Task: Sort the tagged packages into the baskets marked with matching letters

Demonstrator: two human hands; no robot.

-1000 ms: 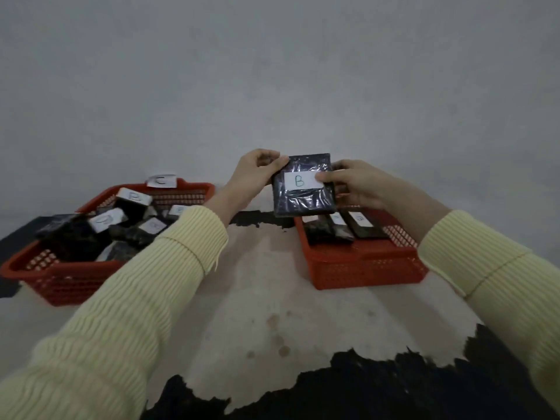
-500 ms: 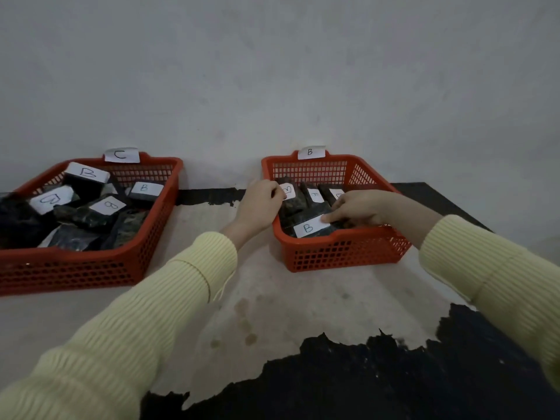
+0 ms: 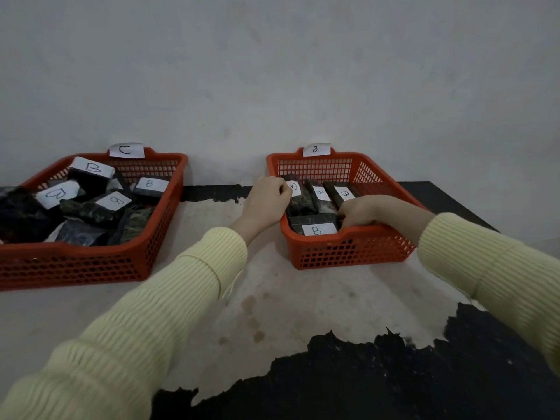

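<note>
An orange basket [image 3: 348, 250] with a B label [image 3: 316, 149] on its back rim stands at the right. A dark package with a white B tag [image 3: 318, 228] lies flat at its front. My right hand [image 3: 359, 211] is inside this basket, fingers curled on that package's right edge. Three more tagged packages [image 3: 319, 194] lie behind it. My left hand [image 3: 268, 198] rests at the basket's left rim with fingers curled, beside the rear left package. A larger orange basket [image 3: 91, 263] labelled C [image 3: 125, 150] holds several packages tagged B [image 3: 150, 184].
Both baskets stand on a worn pale tabletop [image 3: 272, 298] with black patches, pushed against a grey wall [image 3: 272, 71]. A gap of bare tabletop separates the two baskets. The table's right edge runs diagonally past the B basket.
The B package was held up in both hands, then lowered into the B basket. It now lies flat at the front, my right hand has slid to its right edge.
</note>
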